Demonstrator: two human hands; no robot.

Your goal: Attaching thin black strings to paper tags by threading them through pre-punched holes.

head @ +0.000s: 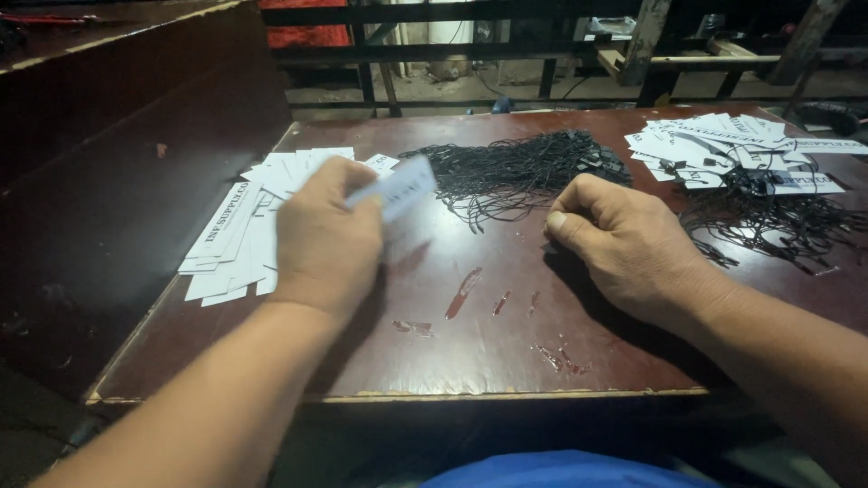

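Table (488, 352) is holding everything, dark and scratched. Strings (515, 172) are lying in a black heap at twelve o'clock. Cards (240, 239) are sitting stacked at nine o'clock. Left hand (325, 239) is gripping one white card (398, 188), blurry. Right hand (624, 244) is curling shut, maybe pinching a string; I cannot tell. Threading probably needs a steady card.
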